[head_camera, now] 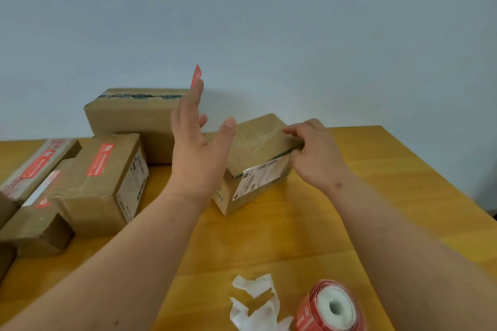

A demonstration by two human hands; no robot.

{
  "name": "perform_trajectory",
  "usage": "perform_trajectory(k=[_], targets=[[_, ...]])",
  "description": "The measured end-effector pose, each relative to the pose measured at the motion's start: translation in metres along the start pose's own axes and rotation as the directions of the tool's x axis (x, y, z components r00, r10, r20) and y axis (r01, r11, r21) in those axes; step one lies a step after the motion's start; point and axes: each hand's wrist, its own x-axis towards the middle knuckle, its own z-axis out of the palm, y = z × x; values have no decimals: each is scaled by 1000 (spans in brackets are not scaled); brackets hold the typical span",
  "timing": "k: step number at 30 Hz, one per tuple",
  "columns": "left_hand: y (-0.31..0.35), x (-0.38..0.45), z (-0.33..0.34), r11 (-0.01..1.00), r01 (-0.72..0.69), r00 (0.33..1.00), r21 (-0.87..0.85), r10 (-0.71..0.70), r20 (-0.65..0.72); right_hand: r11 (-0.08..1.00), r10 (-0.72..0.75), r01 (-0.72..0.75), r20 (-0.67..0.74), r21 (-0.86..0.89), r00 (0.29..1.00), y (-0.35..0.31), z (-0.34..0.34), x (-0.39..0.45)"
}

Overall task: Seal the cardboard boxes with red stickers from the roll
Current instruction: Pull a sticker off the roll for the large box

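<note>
A small cardboard box (258,142) with a white shipping label stands tilted at the middle of the wooden table (390,169). My right hand (314,153) grips its right top edge with curled fingers. My left hand (196,148) is raised just left of the box, palm toward it, fingers straight. A red sticker (196,76) clings to a raised fingertip and stands upright above the hand. The roll of red stickers (330,306) lies on its side at the near edge.
Several cardboard boxes sit at the left; two carry red stickers (100,159) on top. A larger box (134,115) stands at the back against the wall. Torn white backing paper (255,301) lies beside the roll.
</note>
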Motion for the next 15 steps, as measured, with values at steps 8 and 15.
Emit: perform_trajectory(k=[8,15], targets=[[-16,-2,14,994,1,1000,113,-2,4,895,282,-304,113,327,953,-7,6,10],[-2,-26,-12,983,149,986,111,-138,-94,924,237,-309,297,225,925,-44,-7,-28]])
